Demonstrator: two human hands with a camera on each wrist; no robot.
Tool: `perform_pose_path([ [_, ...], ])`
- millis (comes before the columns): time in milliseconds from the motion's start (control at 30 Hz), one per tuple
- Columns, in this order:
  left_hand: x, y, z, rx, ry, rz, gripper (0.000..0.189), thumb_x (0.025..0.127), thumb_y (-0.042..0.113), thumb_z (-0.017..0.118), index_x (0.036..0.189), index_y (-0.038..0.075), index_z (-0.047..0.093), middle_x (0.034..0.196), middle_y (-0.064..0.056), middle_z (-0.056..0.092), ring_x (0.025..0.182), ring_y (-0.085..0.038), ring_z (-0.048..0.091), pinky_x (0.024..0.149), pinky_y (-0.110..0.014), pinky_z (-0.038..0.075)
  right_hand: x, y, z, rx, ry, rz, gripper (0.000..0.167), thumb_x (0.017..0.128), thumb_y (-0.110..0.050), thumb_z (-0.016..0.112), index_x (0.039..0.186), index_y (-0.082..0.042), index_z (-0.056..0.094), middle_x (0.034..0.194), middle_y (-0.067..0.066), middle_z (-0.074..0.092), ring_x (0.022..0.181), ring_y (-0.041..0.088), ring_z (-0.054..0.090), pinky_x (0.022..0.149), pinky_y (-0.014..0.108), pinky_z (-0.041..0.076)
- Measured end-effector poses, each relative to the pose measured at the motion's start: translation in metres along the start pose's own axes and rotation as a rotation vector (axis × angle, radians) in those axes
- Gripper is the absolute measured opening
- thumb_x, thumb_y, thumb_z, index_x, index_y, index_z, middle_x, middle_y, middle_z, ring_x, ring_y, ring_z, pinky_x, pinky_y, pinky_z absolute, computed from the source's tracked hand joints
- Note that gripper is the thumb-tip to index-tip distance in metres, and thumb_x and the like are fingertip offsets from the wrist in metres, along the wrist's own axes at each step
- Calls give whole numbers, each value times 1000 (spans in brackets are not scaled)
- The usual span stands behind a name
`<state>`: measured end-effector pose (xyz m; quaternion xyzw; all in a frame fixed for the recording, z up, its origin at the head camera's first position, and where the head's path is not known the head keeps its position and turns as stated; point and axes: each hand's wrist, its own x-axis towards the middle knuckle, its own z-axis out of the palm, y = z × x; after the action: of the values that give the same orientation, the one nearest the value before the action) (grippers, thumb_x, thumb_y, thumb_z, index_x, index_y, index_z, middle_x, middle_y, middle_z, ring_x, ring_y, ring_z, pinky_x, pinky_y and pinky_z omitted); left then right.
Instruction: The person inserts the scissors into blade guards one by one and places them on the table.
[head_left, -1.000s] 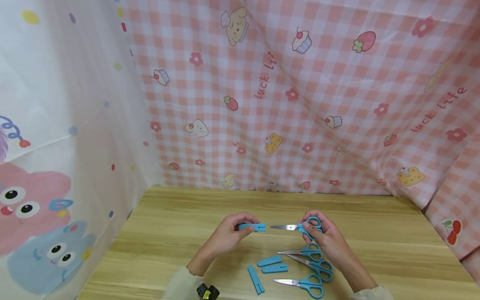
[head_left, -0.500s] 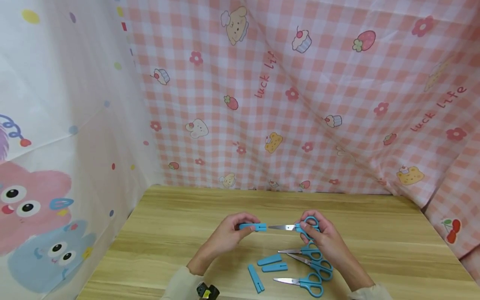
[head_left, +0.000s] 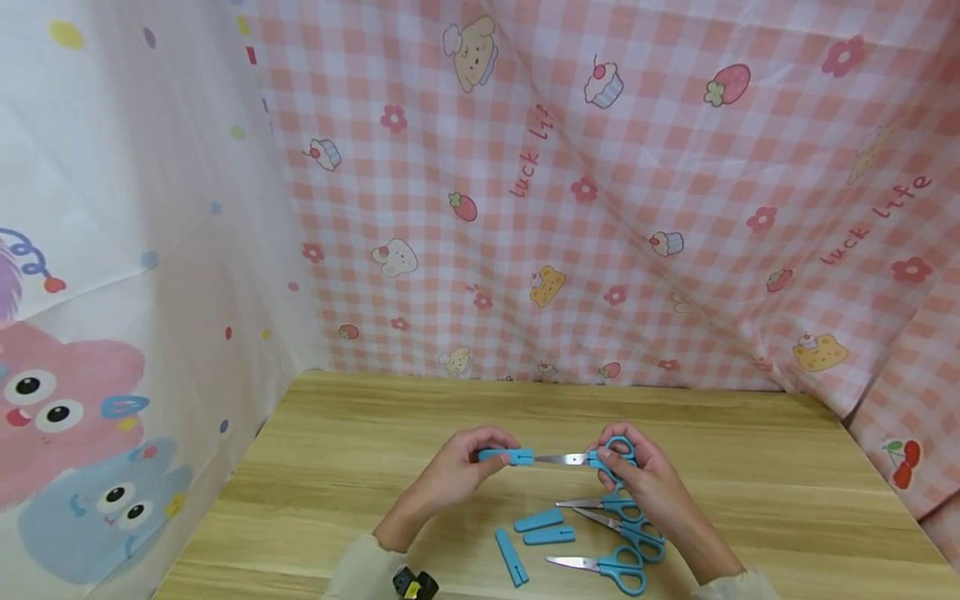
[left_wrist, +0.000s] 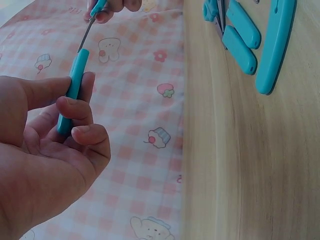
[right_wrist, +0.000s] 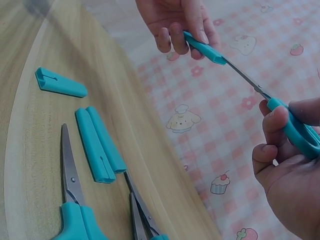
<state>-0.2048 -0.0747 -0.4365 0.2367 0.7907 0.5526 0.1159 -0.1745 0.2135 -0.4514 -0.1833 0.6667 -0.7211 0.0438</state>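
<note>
Step apparently in hand: sheathing of small scissors with tapered grey metal blades and looped blue plastic-looking handles (head_left: 573, 459). Receiving part: narrow, flat, blue plastic-looking sheath (head_left: 521, 457), pinched between thumb and fingers of the left hand (head_left: 456, 467), mouth toward the right. Scissors gripped by the handles in the right hand (head_left: 651, 471), blades closed and pointing left, in near line with the sheath. Both held up off the pale wood-grained table (head_left: 337, 467). Tip at the sheath's mouth; whether just inside or merely touching, impossible to tell.

Next move, by judgement: a straight push along the sheath's length, blades kept level with the opening. Likely hazard: point catching on the rim.

Near the hands, on the table: two blue sheaths side by side (head_left: 538, 522) (head_left: 549, 535), and a third blue sheath set aslant (head_left: 512, 557); surfaces smooth, with rounded closed ends and, where visible, a slit near the mouth. To their right, three unsheathed scissors of like form (head_left: 609, 503) (head_left: 611, 524) (head_left: 606, 565), the upper two close together. Behind: pink-and-white checked cloth (head_left: 480, 167), softly creased.
</note>
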Motion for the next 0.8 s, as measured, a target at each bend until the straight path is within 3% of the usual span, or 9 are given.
perform_pose_path([
  [167,-1,-1,1,-7,-4,-10,17,100,13,58,114,14,68,95,-4,65,67,-10,44,58,-20,38,1,1,1,7,-1,1,20,104,-12,50,109,5,42,106,7,59,69,7,53,64,24,47],
  [400,0,-1,1,-6,-3,-7,17,100,13,59,114,14,68,93,1,64,65,-9,44,58,-19,38,0,1,1,2,1,0,19,104,-12,50,109,5,42,104,1,60,69,7,53,64,25,46],
  [800,-1,-2,2,-13,-4,-8,16,100,12,59,113,14,68,95,-5,65,64,-9,43,57,-19,37,0,1,1,-2,-7,4,22,104,-12,50,110,7,41,105,9,60,69,8,53,64,24,46],
])
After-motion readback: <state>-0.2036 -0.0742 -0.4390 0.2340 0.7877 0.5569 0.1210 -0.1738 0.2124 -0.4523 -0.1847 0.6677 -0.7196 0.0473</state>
